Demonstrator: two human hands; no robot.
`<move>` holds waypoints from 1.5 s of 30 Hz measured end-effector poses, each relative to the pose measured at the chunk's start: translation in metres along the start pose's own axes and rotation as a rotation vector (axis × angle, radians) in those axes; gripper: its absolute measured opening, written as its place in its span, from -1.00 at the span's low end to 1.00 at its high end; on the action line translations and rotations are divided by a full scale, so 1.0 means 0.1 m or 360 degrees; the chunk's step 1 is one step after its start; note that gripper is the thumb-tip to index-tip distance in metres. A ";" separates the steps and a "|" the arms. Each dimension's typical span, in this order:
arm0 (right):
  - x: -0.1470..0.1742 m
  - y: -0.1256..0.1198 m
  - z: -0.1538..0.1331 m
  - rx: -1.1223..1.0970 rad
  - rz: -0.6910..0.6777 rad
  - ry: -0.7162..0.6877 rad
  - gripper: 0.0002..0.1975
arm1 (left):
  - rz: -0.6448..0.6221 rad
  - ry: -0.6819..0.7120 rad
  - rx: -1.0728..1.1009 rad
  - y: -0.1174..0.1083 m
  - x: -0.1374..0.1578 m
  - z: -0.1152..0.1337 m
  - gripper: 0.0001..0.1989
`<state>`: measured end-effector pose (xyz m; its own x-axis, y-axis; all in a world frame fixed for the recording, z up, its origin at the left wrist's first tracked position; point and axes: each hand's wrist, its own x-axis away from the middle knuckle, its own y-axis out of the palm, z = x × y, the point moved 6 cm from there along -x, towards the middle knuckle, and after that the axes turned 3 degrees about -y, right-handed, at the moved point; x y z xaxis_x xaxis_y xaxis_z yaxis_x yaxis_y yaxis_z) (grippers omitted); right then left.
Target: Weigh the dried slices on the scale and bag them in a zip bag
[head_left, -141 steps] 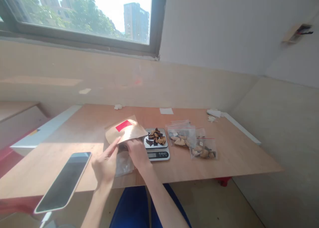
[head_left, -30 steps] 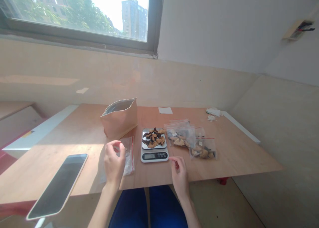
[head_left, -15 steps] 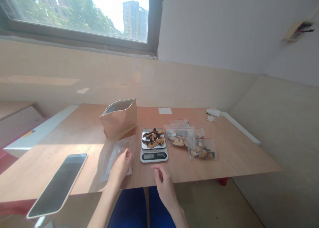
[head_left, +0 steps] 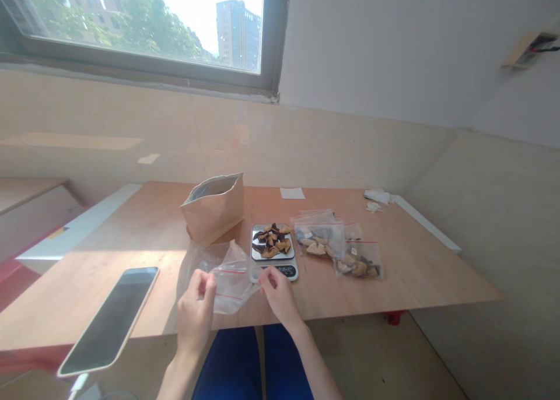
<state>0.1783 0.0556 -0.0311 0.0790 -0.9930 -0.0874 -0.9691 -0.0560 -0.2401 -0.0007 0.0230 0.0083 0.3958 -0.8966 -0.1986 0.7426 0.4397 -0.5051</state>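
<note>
A clear zip bag (head_left: 231, 280) with red stripes stretches between my two hands over the front of the table. My left hand (head_left: 196, 306) pinches its left side, and my right hand (head_left: 280, 296) pinches the right end just in front of the scale. No contents show in this bag. Dark-edged dried slices, like mushroom (head_left: 272, 241), lie on the plate of the digital kitchen scale (head_left: 292, 274); my right fingers and the bag cover part of its display. More flat clear plastic (head_left: 192, 263) lies behind my left hand.
An open kraft paper pouch (head_left: 214, 216) stands behind the plastic. Several filled zip bags (head_left: 321, 239) lie right of the scale. A phone (head_left: 111, 321) with a cable is at the front left. Further back are a white paper (head_left: 292, 193) and crumpled white scraps (head_left: 377, 197).
My left hand has lifted a zip bag off the plastic at the left. My right hand has moved up and left and now grips the bag's other side.
</note>
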 end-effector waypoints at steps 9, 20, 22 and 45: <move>-0.40 -0.54 -0.30 0.0400 0.0109 -0.0470 -0.73 | 0.0051 -0.0111 -0.0288 -0.15 -0.11 0.03 -0.70; -1.23 -0.06 -0.38 0.1855 -0.0530 -0.0436 -0.70 | -0.0288 -0.0307 -0.0581 0.16 -0.13 -0.06 -0.70; -1.26 -0.01 -0.40 0.1895 -0.0533 -0.0431 -0.74 | -0.0327 -0.0325 -0.0597 0.19 -0.12 -0.07 -0.71; -1.21 0.01 -0.40 0.1895 -0.0733 -0.0555 -0.68 | -0.0556 -0.0237 -0.0971 0.33 -0.06 -0.33 -0.70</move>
<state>0.1586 0.1716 0.0176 0.5728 -0.8191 0.0308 -0.0558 -0.0764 -0.9955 0.0037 0.0409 -0.0355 0.2920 -0.9438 0.1550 0.4221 -0.0183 -0.9064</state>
